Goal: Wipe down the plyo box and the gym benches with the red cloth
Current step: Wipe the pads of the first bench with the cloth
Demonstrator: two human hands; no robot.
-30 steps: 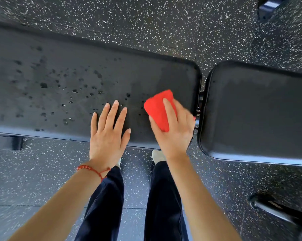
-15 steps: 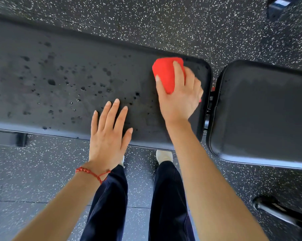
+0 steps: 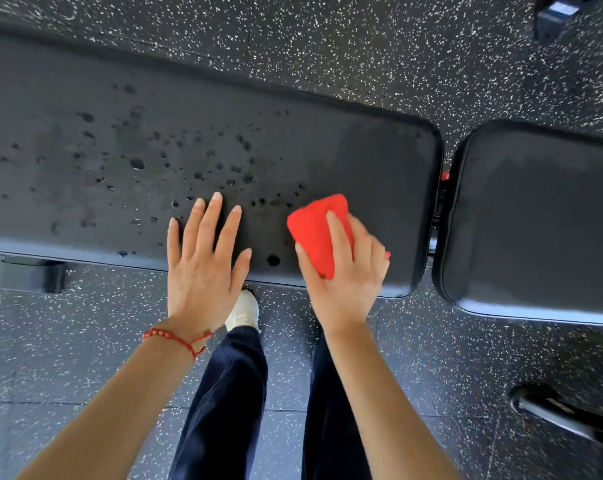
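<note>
A long black padded gym bench (image 3: pixel 102 161) runs across the view, its left and middle part speckled with dark wet drops. My right hand (image 3: pixel 345 275) presses a folded red cloth (image 3: pixel 314 226) flat on the pad near its front edge, toward the right end. My left hand (image 3: pixel 203 265) lies flat with fingers spread on the pad's front edge, just left of the cloth, holding nothing. A second black pad (image 3: pixel 542 216) sits to the right across a narrow gap. No plyo box is in view.
Speckled black rubber floor (image 3: pixel 362 46) surrounds the bench. My legs in dark trousers and a white shoe (image 3: pixel 243 311) stand at the bench's front. A bench foot (image 3: pixel 33 275) shows at left, a metal frame part (image 3: pixel 553 417) at lower right, and dark equipment (image 3: pixel 560 15) at top right.
My right hand pushed the red cloth to the far edge of the pad, then pulled it back to the front edge. My left hand stayed planted.
</note>
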